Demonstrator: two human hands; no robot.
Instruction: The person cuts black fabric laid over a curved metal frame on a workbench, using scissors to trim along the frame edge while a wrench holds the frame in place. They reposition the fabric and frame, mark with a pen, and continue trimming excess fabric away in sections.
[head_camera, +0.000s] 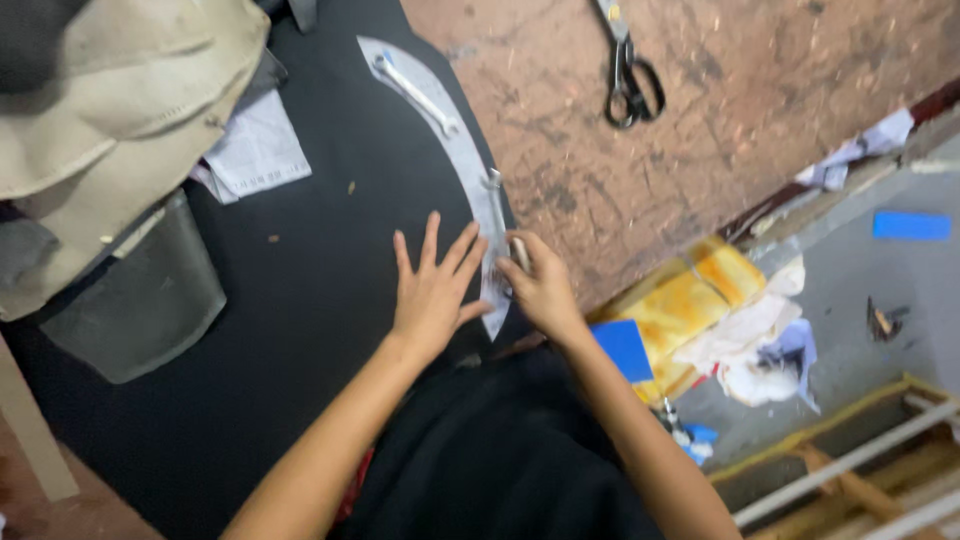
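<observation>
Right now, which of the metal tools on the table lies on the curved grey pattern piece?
The slim silver wrench, resting along the grey pattern piece on the black fabric. The black-handled scissors lie apart on the bare brown tabletop.

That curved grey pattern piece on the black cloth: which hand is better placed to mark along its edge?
Probably the right hand. It sits at the lower end of the curved grey pattern, fingers closed on a small pale marker. The left hand lies flat, fingers spread, on the black cloth.
</observation>
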